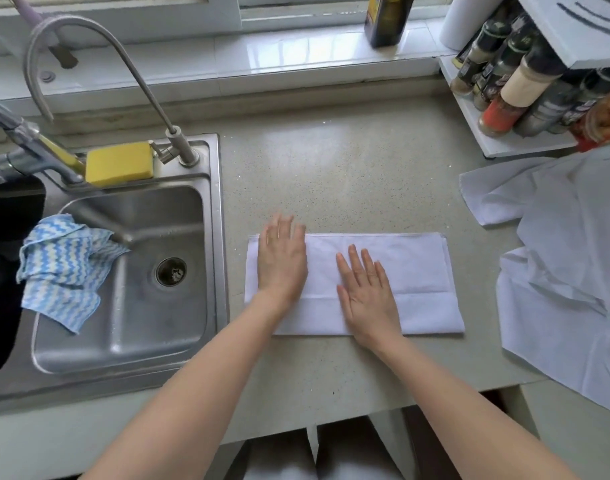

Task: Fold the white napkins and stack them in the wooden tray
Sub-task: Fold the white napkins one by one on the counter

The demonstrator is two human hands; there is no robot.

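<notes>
On the counter (pixel 348 168) just right of the sink (pixel 213 237), a white napkin (pixel 418 271) lies folded into a long rectangle. Its long axis runs left to right across the person's front; a crease line runs parallel to the near long edge. Both hands rest palm-down on it. The left hand (pixel 282 261) covers the left end, fingers straight and close together, fingertips reaching past the far edge. The right hand (pixel 367 292) lies near the centre, fingers straight and slightly spread. Neither hand grips anything.

The cloth appears thin, light and limp: it is likely to sag when lifted and to slide on the smooth counter unless one palm pins it. Grasp points are best taken at the two corners of one short end, pinched together, so the layers stay aligned for the next fold across the short axis.

Unfolded napkins (pixel 556 271) lie rumpled at the right, one overhanging the counter edge. The wooden tray is not in view.
</notes>
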